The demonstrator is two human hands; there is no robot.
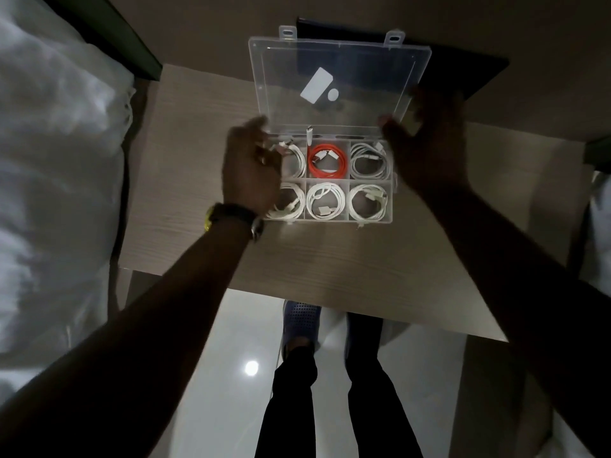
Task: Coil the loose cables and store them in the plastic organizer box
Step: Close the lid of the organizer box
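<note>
Clear plastic lid [340,84] standing raised behind box, long axis running left-right. Left hand [251,166] and right hand [429,140] flanking lid's lower corners, fingers spread, apparently touching edges; blurred. Organizer box [334,180] lying between hands on woodgrain surface [330,259]. White coils [325,200] and red coil [328,160] filling six compartments.

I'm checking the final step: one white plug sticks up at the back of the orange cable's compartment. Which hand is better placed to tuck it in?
Probably left: the left hand hovers beside the plug; the right hand is farther off.
</note>
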